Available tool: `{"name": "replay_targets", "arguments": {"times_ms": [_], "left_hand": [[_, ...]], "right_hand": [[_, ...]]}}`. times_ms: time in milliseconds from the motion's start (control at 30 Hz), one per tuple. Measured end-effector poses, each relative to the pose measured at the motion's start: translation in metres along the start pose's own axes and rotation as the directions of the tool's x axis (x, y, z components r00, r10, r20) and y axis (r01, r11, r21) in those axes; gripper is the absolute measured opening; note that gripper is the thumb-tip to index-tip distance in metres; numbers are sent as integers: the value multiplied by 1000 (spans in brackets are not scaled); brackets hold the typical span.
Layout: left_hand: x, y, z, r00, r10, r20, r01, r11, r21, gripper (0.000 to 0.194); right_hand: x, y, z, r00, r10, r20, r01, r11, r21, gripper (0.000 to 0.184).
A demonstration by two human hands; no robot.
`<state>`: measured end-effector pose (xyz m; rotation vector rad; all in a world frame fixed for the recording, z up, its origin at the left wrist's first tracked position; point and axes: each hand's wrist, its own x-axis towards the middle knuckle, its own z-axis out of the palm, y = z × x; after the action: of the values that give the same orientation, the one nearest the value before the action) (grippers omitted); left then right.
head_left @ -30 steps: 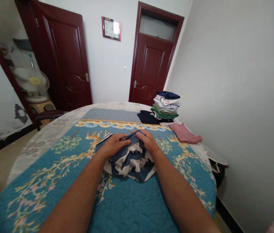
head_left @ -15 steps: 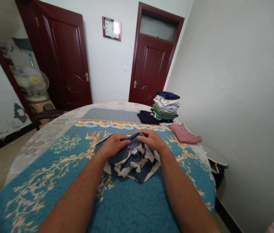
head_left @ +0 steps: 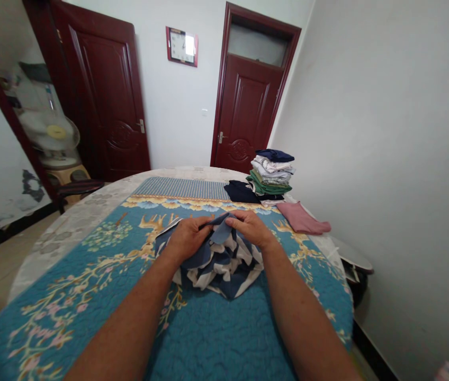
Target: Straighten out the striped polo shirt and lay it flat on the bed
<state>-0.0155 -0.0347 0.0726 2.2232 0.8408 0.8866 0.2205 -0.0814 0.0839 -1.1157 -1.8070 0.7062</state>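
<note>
A crumpled blue and white striped garment [head_left: 228, 267] lies bunched on the teal quilted cover in front of me. Its plain blue edge, perhaps a collar or waistband, is raised between my hands. My left hand [head_left: 188, 238] pinches the cloth on the left, thumb pressed against the fingers. On the right, my right hand [head_left: 250, 227] grips the same blue edge between thumb and fingers. Much of the garment's left part is hidden beneath my left hand and wrist. The garment's exact kind cannot be made out from its folds.
The flowered quilted cover [head_left: 216, 338] lies over a round table with a pale tablecloth [head_left: 50, 238]. At the back right stand a stack of folded clothes [head_left: 272, 172], a dark folded garment [head_left: 242, 191] and a pink cloth [head_left: 304, 218]. A wall rises close on the right.
My right hand has shifted slightly right, spreading the garment's right side. The blue edge between the hands has changed its fold and shows a flat flap now. The left hand has barely moved.
</note>
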Motion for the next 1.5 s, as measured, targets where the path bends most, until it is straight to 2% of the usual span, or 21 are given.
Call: {"name": "replay_targets", "arguments": {"times_ms": [67,167,333,500,633,733,867,933,1000,1067,1133,1200,1267,1300,1400,1500], "left_hand": [[0,3,0,1000,28,13,-28,1000,-8,32],[0,5,-4,994,38,103,-30,996,-84,34],[-1,2,-8,971,-117,208,142,983,-113,48],[-1,0,-5,963,-76,259,122,979,-165,39],[0,0,-2,974,-52,223,73,994,-85,32],[1,-1,0,991,-16,131,10,999,46,30],[0,-1,10,999,27,40,-39,939,341,30],[0,-1,18,999,44,24,-50,876,479,31],[0,-1,27,998,51,24,-55,816,575,31],[-1,-3,33,998,55,35,-65,787,613,30],[0,-7,36,998,54,35,-64,796,602,28],[0,-12,35,1000,30,7,-28,832,555,27],[1,-17,29,1000,5,-25,6,893,449,27],[2,-18,25,1000,3,-29,8,926,378,27],[3,-19,16,1000,29,11,-31,979,203,28],[3,-16,14,1000,21,12,-23,966,257,30]], "right_hand": [[2,3,5,997,-36,-73,31,998,-62,31],[5,2,12,990,-76,-120,66,994,-93,29],[4,-2,17,986,-90,-143,75,992,-102,26],[4,3,13,986,-90,-143,77,992,-99,27],[4,-1,10,986,-115,-125,102,989,-105,27],[4,-9,12,985,-109,-133,86,981,-172,25],[7,-5,25,959,-70,-273,18,982,-190,32],[12,6,37,912,2,-411,-57,991,-123,37],[17,21,51,840,159,-518,-153,987,54,38],[23,33,64,772,361,-523,-224,925,307,33],[25,39,71,739,504,-447,-245,819,518,29],[25,39,72,769,530,-356,-223,745,628,31],[21,35,67,842,470,-263,-204,730,653,36],[18,32,64,878,424,-220,-204,749,630,37],[12,21,55,944,286,-162,-196,886,421,36],[11,16,56,950,168,-262,-136,981,135,29]]}}
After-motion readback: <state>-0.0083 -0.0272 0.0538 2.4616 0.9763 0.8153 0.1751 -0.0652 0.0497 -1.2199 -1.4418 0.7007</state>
